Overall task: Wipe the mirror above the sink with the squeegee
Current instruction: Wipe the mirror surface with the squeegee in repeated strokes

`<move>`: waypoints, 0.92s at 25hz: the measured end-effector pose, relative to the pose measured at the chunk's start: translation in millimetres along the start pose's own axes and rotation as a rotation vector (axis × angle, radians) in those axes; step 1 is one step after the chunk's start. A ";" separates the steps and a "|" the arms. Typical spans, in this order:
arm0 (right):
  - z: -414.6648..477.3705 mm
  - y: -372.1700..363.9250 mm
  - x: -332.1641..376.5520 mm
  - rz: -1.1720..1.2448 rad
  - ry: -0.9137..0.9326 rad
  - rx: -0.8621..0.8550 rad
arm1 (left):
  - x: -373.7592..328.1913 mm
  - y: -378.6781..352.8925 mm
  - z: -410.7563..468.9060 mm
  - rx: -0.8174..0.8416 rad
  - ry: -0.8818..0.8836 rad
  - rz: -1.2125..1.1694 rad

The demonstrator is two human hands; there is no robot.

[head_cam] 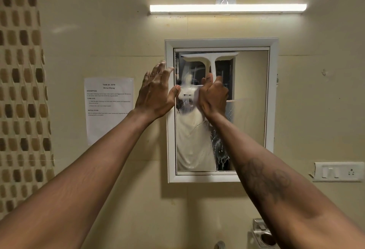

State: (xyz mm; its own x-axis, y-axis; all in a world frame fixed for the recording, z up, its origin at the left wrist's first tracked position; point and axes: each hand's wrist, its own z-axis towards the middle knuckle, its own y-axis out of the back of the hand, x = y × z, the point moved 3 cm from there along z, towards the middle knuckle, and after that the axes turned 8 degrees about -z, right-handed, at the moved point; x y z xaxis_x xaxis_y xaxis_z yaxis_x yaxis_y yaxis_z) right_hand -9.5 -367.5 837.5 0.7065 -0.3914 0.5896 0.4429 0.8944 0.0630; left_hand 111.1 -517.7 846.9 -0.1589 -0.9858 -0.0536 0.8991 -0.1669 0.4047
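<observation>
While the white squeegee (210,59) lies with its blade level against the top left of the mirror (250,100), handle down, the placement reads as the start of a downward pull. Right hand (213,96): fingers curled tight round the handle. Left hand (156,92): spread, fingers straight, apparently touching the left side of the white frame (273,90), probably to steady it. Water splashes (220,150) low on the glass, not yet wiped.

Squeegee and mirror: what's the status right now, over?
Right hand grips squeegee, blade at mirror top. Left hand open at mirror's left edge. Droplets lower down; nothing blocking.
</observation>
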 end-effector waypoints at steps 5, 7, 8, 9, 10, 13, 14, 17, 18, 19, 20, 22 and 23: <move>3.1 -5.7 5.7 -0.017 0.002 -0.027 | 4.1 -2.8 2.6 -0.003 0.007 -0.005; 2.5 -8.2 5.7 -0.018 -0.005 -0.005 | 5.0 -4.8 3.5 -0.001 0.010 -0.007; 3.0 -9.0 5.2 -0.027 -0.011 0.003 | 5.3 -6.0 3.7 0.001 0.011 -0.006; 3.2 -9.4 4.3 -0.041 -0.018 0.006 | 5.6 -7.2 3.6 0.003 0.013 -0.006; 3.3 -10.3 2.6 -0.056 -0.022 0.006 | 6.0 -8.7 3.1 0.007 0.015 -0.007; -3.5 -13.7 -6.6 -0.059 -0.014 -0.025 | 4.8 -14.3 0.1 0.014 0.022 -0.022; -8.2 -14.8 -11.8 -0.053 -0.011 -0.035 | 3.9 -16.0 -1.3 0.017 0.021 -0.025; -26.3 -16.6 -33.2 -0.050 0.004 -0.028 | 2.0 -20.0 -6.8 0.028 0.017 -0.026; -32.9 -17.1 -39.8 -0.045 0.001 -0.016 | 1.9 -21.0 -8.9 0.030 0.018 -0.026; -39.8 -17.2 -45.1 -0.042 -0.006 -0.010 | 1.8 -22.0 -10.8 0.034 0.019 -0.027; -45.4 -17.1 -49.2 -0.045 -0.016 -0.011 | 1.3 -23.0 -12.5 0.038 0.019 -0.031; -51.0 -15.5 -50.6 -0.060 -0.025 -0.023 | 0.0 -23.9 -14.2 0.044 0.015 -0.039; -50.2 -14.1 -48.4 -0.064 -0.014 -0.027 | -0.8 -23.6 -13.9 0.044 0.011 -0.041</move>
State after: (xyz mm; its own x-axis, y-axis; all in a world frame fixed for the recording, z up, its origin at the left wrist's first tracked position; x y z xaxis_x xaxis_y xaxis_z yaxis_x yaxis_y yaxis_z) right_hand -22.3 -372.0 767.6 0.6687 -0.4445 0.5960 0.5019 0.8613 0.0793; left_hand 95.6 -513.3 824.6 -0.1902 -0.9784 -0.0811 0.8731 -0.2064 0.4417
